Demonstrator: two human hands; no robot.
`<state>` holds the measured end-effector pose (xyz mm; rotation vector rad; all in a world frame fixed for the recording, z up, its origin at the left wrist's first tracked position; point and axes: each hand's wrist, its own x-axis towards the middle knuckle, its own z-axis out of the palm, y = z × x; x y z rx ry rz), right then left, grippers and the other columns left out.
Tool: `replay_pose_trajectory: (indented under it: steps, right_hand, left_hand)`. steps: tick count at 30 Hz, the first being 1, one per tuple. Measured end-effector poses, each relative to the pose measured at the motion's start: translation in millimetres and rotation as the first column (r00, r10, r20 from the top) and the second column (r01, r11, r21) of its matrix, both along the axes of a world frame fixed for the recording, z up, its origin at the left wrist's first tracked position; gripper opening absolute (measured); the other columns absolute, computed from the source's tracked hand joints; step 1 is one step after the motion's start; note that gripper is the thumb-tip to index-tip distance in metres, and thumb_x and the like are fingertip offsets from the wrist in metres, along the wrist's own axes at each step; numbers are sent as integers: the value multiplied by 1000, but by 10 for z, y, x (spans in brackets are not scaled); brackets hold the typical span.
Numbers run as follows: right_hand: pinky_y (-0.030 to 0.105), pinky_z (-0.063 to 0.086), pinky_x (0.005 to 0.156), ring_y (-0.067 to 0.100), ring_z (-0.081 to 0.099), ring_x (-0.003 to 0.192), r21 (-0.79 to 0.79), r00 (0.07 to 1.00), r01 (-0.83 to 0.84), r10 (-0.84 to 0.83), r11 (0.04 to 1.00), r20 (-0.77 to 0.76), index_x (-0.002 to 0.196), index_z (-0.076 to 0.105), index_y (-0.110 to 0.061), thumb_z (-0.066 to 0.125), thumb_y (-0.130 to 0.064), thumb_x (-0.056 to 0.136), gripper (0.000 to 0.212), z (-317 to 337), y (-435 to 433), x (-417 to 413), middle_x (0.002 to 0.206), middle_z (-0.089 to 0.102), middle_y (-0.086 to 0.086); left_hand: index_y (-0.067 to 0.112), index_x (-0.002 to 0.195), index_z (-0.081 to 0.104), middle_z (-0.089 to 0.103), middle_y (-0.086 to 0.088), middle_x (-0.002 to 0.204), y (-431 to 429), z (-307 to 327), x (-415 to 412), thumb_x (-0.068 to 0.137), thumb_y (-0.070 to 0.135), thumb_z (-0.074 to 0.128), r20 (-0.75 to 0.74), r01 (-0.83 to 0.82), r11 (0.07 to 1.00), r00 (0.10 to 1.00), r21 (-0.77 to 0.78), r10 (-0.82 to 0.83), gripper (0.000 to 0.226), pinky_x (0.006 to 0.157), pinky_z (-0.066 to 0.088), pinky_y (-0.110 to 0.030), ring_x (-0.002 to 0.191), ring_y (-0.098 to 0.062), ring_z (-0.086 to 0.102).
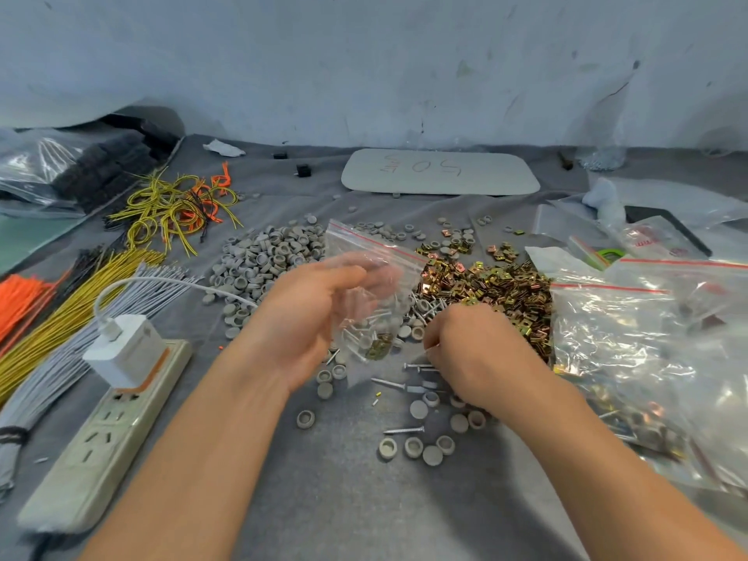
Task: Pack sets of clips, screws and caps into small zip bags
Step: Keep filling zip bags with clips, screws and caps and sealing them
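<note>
While left hand (307, 317) holds it, zip bag (386, 253) upright, mouth up

Two hands (307, 317) (477, 350), one held zip bag (364, 273), one power strip (101, 443), one charger (125, 350), one white board (441, 172)

Power strip (101, 431): left of my left hand (307, 317).
Wire bundles (60, 317): farther left (yellow, orange, grey).
White board (441, 172): beyond my right hand (477, 350).
</note>
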<state>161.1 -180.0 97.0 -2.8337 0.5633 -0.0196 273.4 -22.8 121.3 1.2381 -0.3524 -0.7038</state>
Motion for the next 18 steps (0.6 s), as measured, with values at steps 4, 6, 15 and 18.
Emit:
replay_pose_trajectory:
  steps: [4, 6, 15, 18]
  right_hand:
    - [20, 51, 51, -1, 62, 53, 440, 974, 76, -160, 895, 157, 93, 81, -32, 76, -26, 93, 8, 46, -242, -75, 65, 71, -20]
    - [32, 60, 62, 13, 67, 65, 570, 966, 67, -197, 819, 170, 86, 82, -35, 78, -27, 91, 10, 64, -318, -139, 70, 74, -20]
    - [20, 49, 48, 16, 61, 56, 976, 890, -133, -412, 174, 195, 98, 74, 3, 57, -5, 102, 19, 156, -366, -191, 79, 72, 16]
    - [25, 51, 52, 19, 63, 57, 984, 902, -115, -399, 138, 162, 97, 74, 0, 56, -10, 104, 22, 152, -406, -214, 80, 74, 16]
  left_hand:
    - [18, 82, 82, 81, -1, 90, -36, -22, -60, 89, -5, 70, 386, -188, 975, 913, 119, 129, 26, 69, 55, -13, 86, -10, 77]
    - [25, 73, 83, 81, 3, 85, -58, -28, -83, 77, -12, 78, 464, -223, 970, 872, 94, 155, 38, 68, 56, -13, 83, -7, 77]
    - [44, 109, 74, 77, 15, 82, -134, -121, -161, 72, 3, 91, 671, -336, 885, 740, 322, 36, 58, 54, 56, -24, 59, -7, 68]
    - [46, 114, 72, 76, 13, 81, -153, -125, -179, 74, 2, 89, 702, -349, 880, 711, 322, 25, 62, 47, 45, -17, 49, -2, 55]
